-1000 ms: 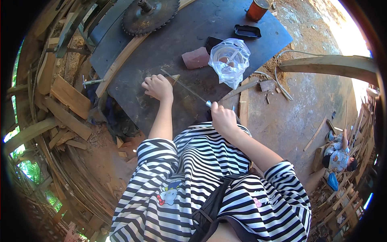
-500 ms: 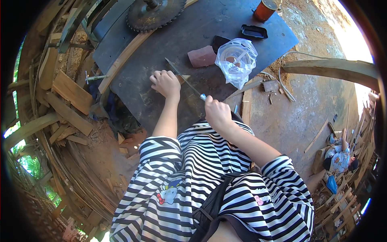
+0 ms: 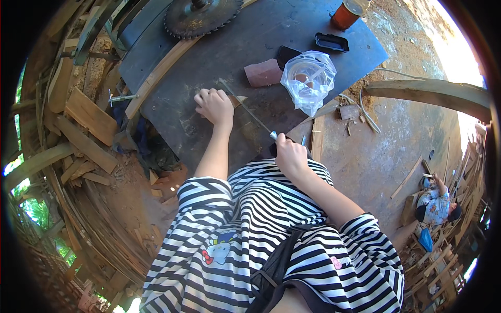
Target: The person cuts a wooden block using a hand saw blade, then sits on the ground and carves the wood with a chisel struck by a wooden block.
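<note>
My left hand (image 3: 213,105) is closed on a small wooden piece (image 3: 236,100), pressing it onto the dark metal table (image 3: 235,47). My right hand (image 3: 290,154) grips the handle of a long thin metal file (image 3: 248,110). The blade runs up and left from that hand and lies across the wooden piece beside my left fingers. Both arms are bare below striped sleeves.
A circular saw blade (image 3: 201,15) stands in the table's far side. A reddish block (image 3: 263,72), a clear plastic bag (image 3: 309,79), a black tray (image 3: 332,42) and an orange jar (image 3: 348,12) lie on the table. Wooden planks (image 3: 86,125) pile at left. Another person (image 3: 436,201) crouches at right.
My right hand has drawn back toward my body with the file's handle, sliding the blade across the wooden piece. My left hand stays pressed on the piece.
</note>
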